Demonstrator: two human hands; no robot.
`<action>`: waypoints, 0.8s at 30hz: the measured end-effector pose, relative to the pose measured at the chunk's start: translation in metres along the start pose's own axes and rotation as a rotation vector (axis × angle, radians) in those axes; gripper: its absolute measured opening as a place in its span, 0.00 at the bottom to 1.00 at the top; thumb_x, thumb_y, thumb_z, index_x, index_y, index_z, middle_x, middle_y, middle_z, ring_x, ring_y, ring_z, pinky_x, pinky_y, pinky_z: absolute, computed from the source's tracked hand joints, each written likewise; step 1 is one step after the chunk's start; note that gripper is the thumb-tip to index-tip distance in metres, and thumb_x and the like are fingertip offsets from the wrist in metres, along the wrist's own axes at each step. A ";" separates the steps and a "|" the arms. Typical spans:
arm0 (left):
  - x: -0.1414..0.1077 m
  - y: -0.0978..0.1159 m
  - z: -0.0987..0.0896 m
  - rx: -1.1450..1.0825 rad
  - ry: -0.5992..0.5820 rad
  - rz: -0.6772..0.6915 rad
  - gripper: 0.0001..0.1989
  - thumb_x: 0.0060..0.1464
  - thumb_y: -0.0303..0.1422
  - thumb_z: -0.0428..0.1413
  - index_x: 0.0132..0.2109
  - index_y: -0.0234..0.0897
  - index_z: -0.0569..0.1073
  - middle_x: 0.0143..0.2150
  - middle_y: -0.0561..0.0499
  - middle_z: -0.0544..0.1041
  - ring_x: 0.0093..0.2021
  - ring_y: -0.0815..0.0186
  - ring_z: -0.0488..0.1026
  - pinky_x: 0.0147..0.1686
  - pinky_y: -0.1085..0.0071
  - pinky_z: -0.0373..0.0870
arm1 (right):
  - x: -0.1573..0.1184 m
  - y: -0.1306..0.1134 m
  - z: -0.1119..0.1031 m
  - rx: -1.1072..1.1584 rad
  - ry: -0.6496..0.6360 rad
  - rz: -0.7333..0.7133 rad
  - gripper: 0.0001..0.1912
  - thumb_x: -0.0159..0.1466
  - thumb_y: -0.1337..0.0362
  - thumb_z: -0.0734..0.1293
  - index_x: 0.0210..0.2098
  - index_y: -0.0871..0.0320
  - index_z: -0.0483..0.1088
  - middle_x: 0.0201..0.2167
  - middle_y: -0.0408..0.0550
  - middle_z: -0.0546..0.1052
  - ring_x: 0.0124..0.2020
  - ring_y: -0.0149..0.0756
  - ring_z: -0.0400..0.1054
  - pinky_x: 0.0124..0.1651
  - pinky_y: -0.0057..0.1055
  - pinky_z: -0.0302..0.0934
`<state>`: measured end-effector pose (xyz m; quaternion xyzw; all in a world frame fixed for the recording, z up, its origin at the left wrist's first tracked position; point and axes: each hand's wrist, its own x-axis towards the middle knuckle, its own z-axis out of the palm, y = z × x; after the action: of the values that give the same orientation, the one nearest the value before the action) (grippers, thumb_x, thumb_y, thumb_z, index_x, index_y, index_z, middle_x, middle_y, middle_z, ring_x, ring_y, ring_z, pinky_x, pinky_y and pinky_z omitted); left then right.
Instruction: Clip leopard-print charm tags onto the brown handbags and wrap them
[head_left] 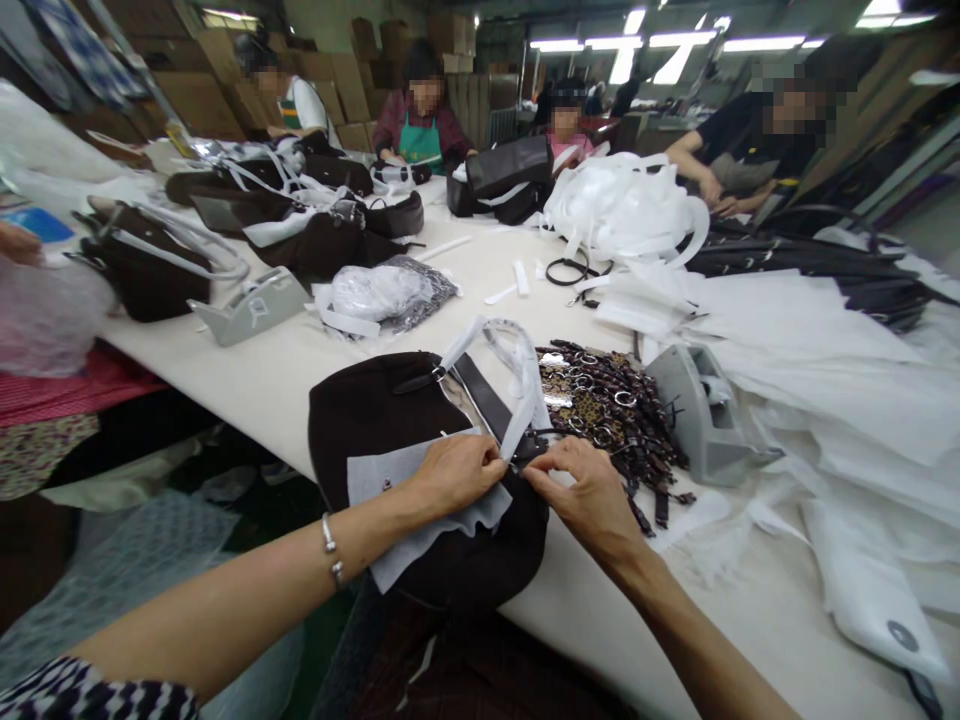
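Note:
A dark brown handbag (pixel 367 410) lies at the table's near edge, its zipped opening facing up. White wrapping covers its looped handle (pixel 529 375). A pale grey-white sheet (pixel 390 540) lies over the bag's near side, partly under my left wrist. My left hand (pixel 461 470) is closed in a pinch beside the lower end of the wrapped handle. Just right of it, my right hand (pixel 577 485) pinches by the bag's dark handle tab (pixel 531 447). Whatever is between the fingertips of each hand is too small to make out.
Patterned straps with metal rings (pixel 600 400) lie right of the bag, against a grey tape dispenser (pixel 701 420). Another dispenser (pixel 259 305) stands left. White sheets (pixel 840 370) cover the right side; more handbags (pixel 315 240) are piled behind. Several people work around the table.

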<state>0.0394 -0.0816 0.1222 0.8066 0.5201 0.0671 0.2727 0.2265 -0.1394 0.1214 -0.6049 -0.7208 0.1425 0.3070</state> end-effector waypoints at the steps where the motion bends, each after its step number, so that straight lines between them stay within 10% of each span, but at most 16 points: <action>1: 0.001 0.000 0.000 0.004 0.001 -0.009 0.11 0.55 0.38 0.52 0.35 0.39 0.77 0.32 0.49 0.79 0.33 0.61 0.75 0.33 0.70 0.63 | 0.000 -0.001 0.001 0.011 0.014 -0.010 0.05 0.60 0.64 0.69 0.27 0.54 0.75 0.31 0.45 0.76 0.38 0.38 0.68 0.44 0.35 0.54; 24: 0.001 -0.009 0.001 -0.104 -0.082 0.069 0.11 0.54 0.32 0.47 0.33 0.38 0.74 0.28 0.52 0.74 0.27 0.68 0.69 0.27 0.73 0.59 | -0.002 -0.005 0.005 0.129 0.178 -0.092 0.05 0.60 0.67 0.67 0.27 0.56 0.72 0.39 0.50 0.77 0.43 0.40 0.71 0.51 0.39 0.61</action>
<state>0.0333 -0.0785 0.1169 0.8109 0.4762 0.0705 0.3327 0.2192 -0.1415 0.1199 -0.5603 -0.7071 0.1199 0.4143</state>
